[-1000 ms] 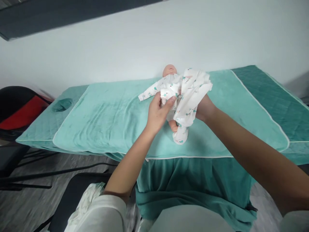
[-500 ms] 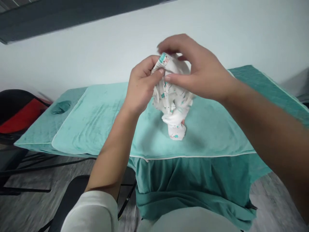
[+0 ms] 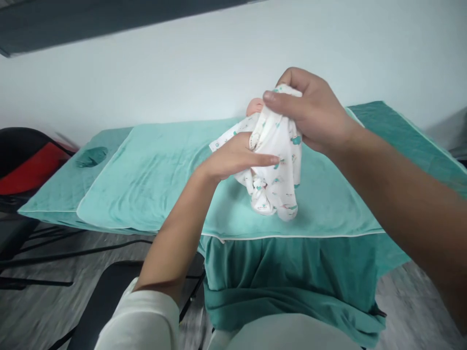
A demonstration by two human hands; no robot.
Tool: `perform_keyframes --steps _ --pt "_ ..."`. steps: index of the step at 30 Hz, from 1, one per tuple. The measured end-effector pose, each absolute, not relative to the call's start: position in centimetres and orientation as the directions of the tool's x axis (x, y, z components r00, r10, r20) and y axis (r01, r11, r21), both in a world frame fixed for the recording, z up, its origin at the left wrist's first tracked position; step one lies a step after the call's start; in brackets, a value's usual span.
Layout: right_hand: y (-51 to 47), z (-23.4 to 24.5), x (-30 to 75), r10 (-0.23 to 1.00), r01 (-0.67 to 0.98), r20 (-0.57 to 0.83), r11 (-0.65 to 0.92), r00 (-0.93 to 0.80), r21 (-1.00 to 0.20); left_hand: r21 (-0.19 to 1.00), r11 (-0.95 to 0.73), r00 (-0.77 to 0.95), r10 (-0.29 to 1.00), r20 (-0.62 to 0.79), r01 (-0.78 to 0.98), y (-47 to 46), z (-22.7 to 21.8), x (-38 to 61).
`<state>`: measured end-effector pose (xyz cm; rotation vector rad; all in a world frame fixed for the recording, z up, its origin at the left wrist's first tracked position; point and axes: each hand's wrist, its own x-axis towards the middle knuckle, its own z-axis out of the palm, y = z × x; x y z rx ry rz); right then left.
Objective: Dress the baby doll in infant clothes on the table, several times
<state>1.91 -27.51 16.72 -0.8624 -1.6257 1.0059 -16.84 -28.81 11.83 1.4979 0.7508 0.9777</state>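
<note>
A white baby onesie (image 3: pixel 278 180) with small green prints hangs over the bed, its rounded feet near the cover. Pinched between the thumb and fingers of my right hand (image 3: pixel 308 104) is its upper edge. My left hand (image 3: pixel 237 155) reaches into the fabric from the left; its thumb lies across the front and its fingers are hidden in the cloth. Behind the garment, part of a doll's head (image 3: pixel 254 106) shows, with a printed sleeve (image 3: pixel 233 132) sticking out to the left. Most of the doll is hidden.
A massage bed with a light green cover (image 3: pixel 156 165) stands against the white wall (image 3: pixel 164 78). There is a face hole (image 3: pixel 92 157) at its left end. Black chairs stand at the left, one with a red patch (image 3: pixel 34 167). Darker green cloth (image 3: pixel 292 272) drapes down the front.
My right hand has closed on the onesie's upper edge. My left hand has let go of that edge and moved lower, into the fabric. The garment has unfolded and the doll's head has appeared.
</note>
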Motion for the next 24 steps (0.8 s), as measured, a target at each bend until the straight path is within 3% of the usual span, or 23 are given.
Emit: perform_keyframes --steps 3,7,10,14,19,22,24 --pt "-27.2 15.3 2.5 0.870 0.023 0.387 0.413 -0.306 -0.910 0.978 -0.127 0.390 0.902 0.183 -0.166 -28.4 10.6 -16.7" --pt "-27.4 13.3 3.2 0.853 0.260 0.156 0.319 -0.498 -0.911 0.951 -0.172 0.225 0.946 0.232 -0.257 -27.4 9.4 -16.2" --pt "-27.6 12.2 3.0 0.858 0.317 0.078 0.270 -0.508 -0.909 0.951 -0.145 0.240 0.947 0.213 -0.274 -27.0 8.6 -15.6" --pt "-27.2 11.3 2.5 0.913 0.227 0.194 0.287 -0.358 -0.931 0.957 -0.053 0.357 0.921 0.157 -0.285 -27.4 7.8 -15.0" --pt "-26.2 10.6 2.7 0.932 0.175 0.257 0.306 -0.256 -0.936 0.988 0.056 0.562 0.826 0.037 -0.146 -28.2 7.6 -15.2" --pt "-26.5 10.5 3.2 0.931 0.062 0.199 0.228 -0.306 -0.972 0.978 0.011 0.469 0.879 0.089 -0.206 -27.8 7.6 -15.4" --pt "-27.0 10.6 3.5 0.891 0.052 0.112 0.149 -0.440 -0.987 0.963 -0.054 0.353 0.924 0.149 -0.264 -27.3 7.7 -15.6"
